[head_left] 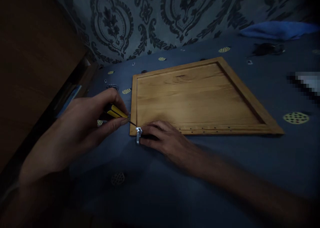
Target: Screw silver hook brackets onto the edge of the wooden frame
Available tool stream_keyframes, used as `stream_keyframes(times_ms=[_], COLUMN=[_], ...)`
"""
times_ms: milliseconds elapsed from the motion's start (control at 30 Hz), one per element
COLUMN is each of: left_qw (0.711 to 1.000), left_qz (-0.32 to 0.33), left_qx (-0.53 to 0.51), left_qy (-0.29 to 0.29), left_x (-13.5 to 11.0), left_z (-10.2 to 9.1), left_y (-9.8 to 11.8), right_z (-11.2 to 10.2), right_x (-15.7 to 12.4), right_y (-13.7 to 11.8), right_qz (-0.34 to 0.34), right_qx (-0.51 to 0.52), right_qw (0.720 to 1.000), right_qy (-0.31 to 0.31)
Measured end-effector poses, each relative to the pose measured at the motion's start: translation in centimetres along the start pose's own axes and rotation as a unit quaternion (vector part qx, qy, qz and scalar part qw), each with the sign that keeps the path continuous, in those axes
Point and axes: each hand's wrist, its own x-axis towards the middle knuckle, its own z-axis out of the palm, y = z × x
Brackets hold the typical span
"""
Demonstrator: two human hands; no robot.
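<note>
A flat wooden panel with a raised frame lies on a blue patterned cloth. My left hand is closed round a yellow-and-black screwdriver, its thin tip pointing at the panel's near left corner. My right hand rests at that corner, fingers pinched on a small silver metal bracket held against the frame edge. A row of small holes runs along the panel's near rail.
Dark wooden furniture stands close on the left. A patterned wall covering rises behind. A blue cloth bundle and a dark object lie at the far right. Small bits of hardware are scattered on the cloth beyond the panel.
</note>
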Motion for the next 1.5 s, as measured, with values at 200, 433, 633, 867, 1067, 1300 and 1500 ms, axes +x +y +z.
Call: stream_keyframes(times_ms=[200,433,633,867,1067,1300,1500], left_qw=[0.999,0.999,0.998,0.998,0.998,0.998,0.997], left_qz=[0.031,0.050,0.008,-0.013,-0.013,-0.002,-0.016], left_qx=[0.016,0.013,0.016,0.003,0.000,-0.001,0.007], left_qy=[-0.016,-0.017,-0.062,-0.066,-0.054,-0.057,-0.074], left_x=[0.5,0.2,0.6,0.7,0.8,0.8,0.7], left_z=[0.3,0.6,0.6,0.3,0.6,0.7,0.4], left_y=[-0.3,-0.9,-0.5,-0.4,-0.7,-0.8,-0.3], right_z=[0.1,0.0,0.4,0.1,-0.4,-0.2,-0.3], right_x=[-0.1,0.0,-0.2,-0.2,-0.2,-0.3,-0.2], right_y=[0.0,0.1,0.2,0.1,0.1,0.1,-0.1], right_qz=[0.000,-0.006,0.001,-0.009,-0.016,-0.025,-0.014], right_qx=[0.005,0.009,0.024,0.023,0.024,0.005,-0.012], right_qw=[1.000,1.000,1.000,0.999,0.999,0.999,0.999], right_qy=[0.004,0.000,0.010,0.026,0.029,0.040,0.028])
